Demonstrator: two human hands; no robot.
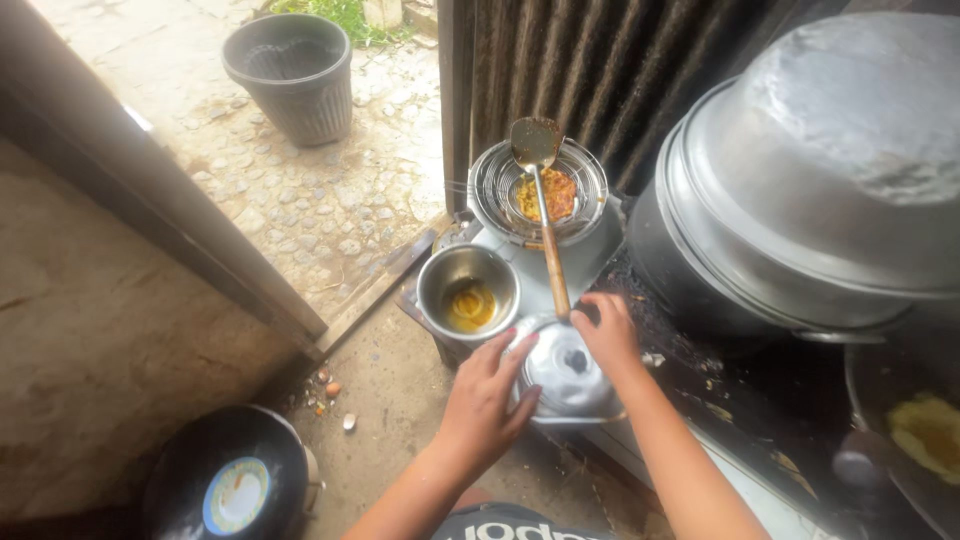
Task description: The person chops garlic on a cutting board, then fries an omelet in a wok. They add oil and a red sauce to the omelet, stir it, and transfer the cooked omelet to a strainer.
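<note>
My left hand (486, 402) and my right hand (607, 335) rest on either side of a shiny metal lid (570, 372) with a dark knob, fingers touching its rim. Just beyond it lies a spatula (545, 205) with a wooden handle, its metal blade over a wire strainer basket (498, 190) that holds a fried orange-brown patty (560, 195). To the left stands a small steel bowl (466, 290) with yellow batter residue inside.
A huge inverted metal wok (830, 170) fills the right side above a black sooty counter (740, 390). A pan with yellow food (925, 435) sits at far right. A black plastic bin (292, 75) stands outside on stone paving, a dark round lid (232, 485) lies on the floor.
</note>
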